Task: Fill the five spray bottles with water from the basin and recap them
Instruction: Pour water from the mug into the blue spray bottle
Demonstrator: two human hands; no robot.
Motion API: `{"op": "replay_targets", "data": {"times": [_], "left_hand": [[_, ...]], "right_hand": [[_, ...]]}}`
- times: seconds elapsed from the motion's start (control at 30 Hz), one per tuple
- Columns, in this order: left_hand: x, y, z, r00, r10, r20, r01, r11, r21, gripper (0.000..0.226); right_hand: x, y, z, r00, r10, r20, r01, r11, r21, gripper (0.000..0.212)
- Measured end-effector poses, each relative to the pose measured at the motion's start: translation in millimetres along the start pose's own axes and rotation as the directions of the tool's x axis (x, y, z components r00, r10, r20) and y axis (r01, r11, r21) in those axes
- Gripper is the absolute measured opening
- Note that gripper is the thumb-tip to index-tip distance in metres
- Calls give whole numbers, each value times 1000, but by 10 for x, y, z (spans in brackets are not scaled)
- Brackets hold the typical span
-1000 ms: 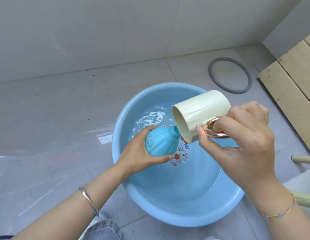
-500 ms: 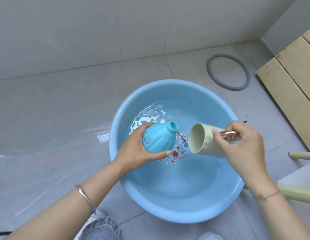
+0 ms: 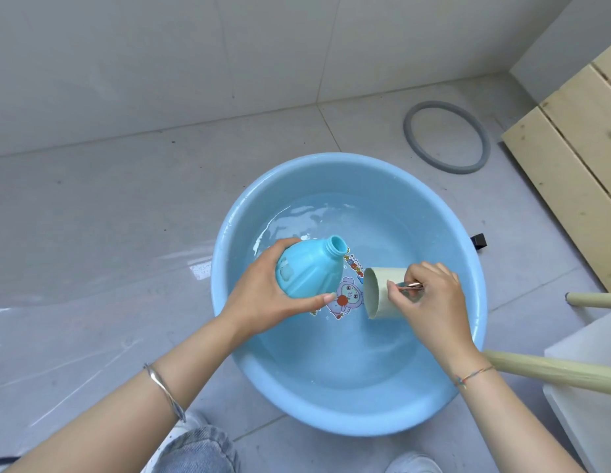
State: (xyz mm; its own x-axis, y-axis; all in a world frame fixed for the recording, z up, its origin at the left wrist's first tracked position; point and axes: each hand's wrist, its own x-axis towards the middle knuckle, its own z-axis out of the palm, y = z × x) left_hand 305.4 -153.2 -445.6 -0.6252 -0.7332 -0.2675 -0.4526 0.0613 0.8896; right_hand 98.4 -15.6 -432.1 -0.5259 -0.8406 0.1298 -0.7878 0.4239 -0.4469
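1. The left hand (image 3: 263, 295) has its fingers curled firmly round the belly of the uncapped light-blue plastic spray bottle (image 3: 310, 268), which hangs over the water in the round blue plastic basin (image 3: 348, 425).
2. The right hand (image 3: 430, 302) pinches the coppery handle of the cream cylindrical cup (image 3: 382, 291), which lies on its side low at the water, mouth towards the bottle.
3. This looks like a scoop: sink the lip, roll the cup upright, and lift it only part full for that narrow neck.
4. The bottle's long axis slants, with the neck pointing up and to the right. Stand it straighter before pouring.

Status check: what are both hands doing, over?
Left hand grips uncapped blue bottle, tilted over basin. Right hand holds cream cup sideways, low in basin. Nothing blocking.
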Motion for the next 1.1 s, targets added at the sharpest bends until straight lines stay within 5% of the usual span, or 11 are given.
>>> {"op": "replay_targets", "data": {"times": [0.13, 0.3, 0.5, 0.73, 1.1], "left_hand": [[1, -7, -8, 1000, 2, -1, -2, 1000, 3, 79], [-1, -1, -7, 1000, 4, 2, -4, 1000, 1, 78], [-9, 8, -9, 1000, 18, 2, -18, 1000, 13, 72], [4, -10, -1, 1000, 27, 2, -27, 999, 34, 77], [2, -16, 0, 999, 35, 13, -35, 999, 40, 83]], "right_hand": [[-2, -21, -50, 989, 130, -62, -118, 978, 170, 44], [30, -77, -293, 933, 346, -98, -253, 826, 504, 42], [82, -384, -652, 912, 370, -176, -147, 695, 704, 35], [121, -659, -845, 925, 267, -272, -21, 747, 664, 37], [111, -784, -859, 926, -19, -377, 144, 941, 306, 35]]}}
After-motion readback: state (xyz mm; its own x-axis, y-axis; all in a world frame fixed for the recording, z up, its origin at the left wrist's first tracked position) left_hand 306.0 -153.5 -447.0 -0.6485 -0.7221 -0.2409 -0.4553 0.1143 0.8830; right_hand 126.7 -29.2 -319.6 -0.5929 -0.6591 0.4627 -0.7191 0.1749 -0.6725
